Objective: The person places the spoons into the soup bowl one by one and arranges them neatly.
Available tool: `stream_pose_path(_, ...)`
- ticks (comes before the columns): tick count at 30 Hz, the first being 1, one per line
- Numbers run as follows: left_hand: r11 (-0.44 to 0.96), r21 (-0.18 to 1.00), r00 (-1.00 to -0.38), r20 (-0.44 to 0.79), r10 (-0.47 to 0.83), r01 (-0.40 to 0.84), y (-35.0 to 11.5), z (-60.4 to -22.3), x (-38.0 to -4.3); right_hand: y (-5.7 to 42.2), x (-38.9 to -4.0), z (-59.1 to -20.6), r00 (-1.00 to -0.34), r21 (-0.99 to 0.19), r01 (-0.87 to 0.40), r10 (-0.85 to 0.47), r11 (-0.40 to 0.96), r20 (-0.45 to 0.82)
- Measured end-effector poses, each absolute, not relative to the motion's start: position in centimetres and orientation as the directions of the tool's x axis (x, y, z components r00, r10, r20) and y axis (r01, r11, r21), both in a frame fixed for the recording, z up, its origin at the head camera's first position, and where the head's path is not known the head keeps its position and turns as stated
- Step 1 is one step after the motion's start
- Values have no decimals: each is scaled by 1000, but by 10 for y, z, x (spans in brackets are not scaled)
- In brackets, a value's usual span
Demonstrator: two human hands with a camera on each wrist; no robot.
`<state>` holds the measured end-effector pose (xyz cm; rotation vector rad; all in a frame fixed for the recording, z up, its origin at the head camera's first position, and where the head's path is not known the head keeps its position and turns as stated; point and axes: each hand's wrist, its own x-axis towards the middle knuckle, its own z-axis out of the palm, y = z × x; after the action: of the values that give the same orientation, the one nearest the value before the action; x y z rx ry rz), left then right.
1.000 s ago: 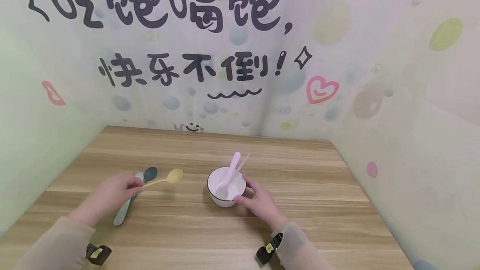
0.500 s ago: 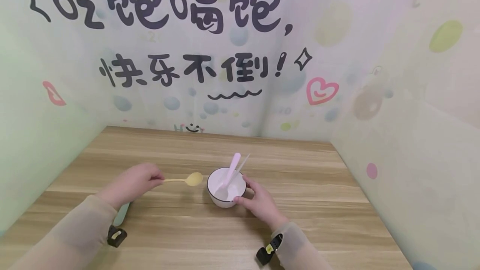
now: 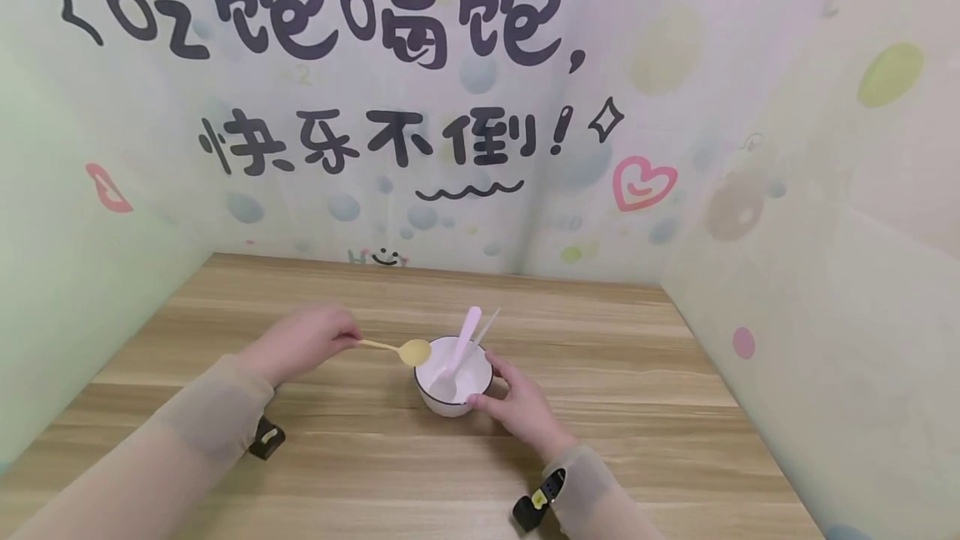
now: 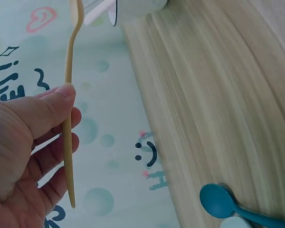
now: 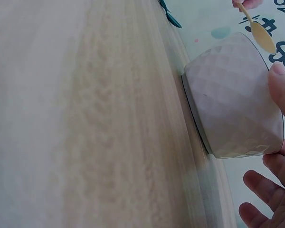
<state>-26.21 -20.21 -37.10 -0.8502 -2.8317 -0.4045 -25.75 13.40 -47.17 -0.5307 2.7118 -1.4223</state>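
Observation:
My left hand [image 3: 309, 343] pinches a yellow spoon [image 3: 415, 352] by its handle. The spoon's bowl end overlaps the left rim of a white bowl [image 3: 448, 408] with a dark rim line in the head view. In the left wrist view, the thumb and fingertips hold the spoon handle [image 4: 69, 61]. My right hand [image 3: 525, 408] grips the bowl's right side, thumb at the near rim and fingers round the far side. Inside the bowl lean a pink spoon [image 3: 468, 326] and a thin pale handle [image 3: 489, 325]. The faceted outside of the bowl [image 5: 232, 99] fills much of the right wrist view.
A dark blue spoon [image 4: 217, 200] and a pale green piece [image 4: 235, 223] lie on the wooden table [image 3: 390, 473]; my left arm hides them in the head view. Printed walls [image 3: 375, 215] enclose the table at the back and both sides.
My left hand has carried the yellow spoon to the right, from over the other spoons to the bowl's left rim. The right hand and bowl stay in place.

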Motion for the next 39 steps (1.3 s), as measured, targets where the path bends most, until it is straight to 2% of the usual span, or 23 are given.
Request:
stream_pose_path(12,727,34,-704,286,650,686,-186,-367,-283,134,-258,-472,-939,-808,-288,-316,515,133)
stream_pose_path(18,728,-1,-704,255,663,685,-177,-369,-295,134,-257,-473,-942,-805,-282,-312,521,128)
stream_pose_path(22,718,-67,-687,241,686,693,-169,-370,-300,134,-256,-473,-944,-803,-275,-309,528,120)
stream_pose_path(31,624,-249,-574,248,781,741,-150,-372,-310,134,-256,-472,-945,-801,-273,-304,532,120)
stream_pose_path(34,594,-278,-537,259,803,754,-145,-373,-312,134,-255,-472,-945,-801,-271,-306,534,116)
stream_pose_path(39,572,-296,-509,265,819,765,-139,-376,-314,134,-255,-471,-945,-803,-268,-306,532,112)
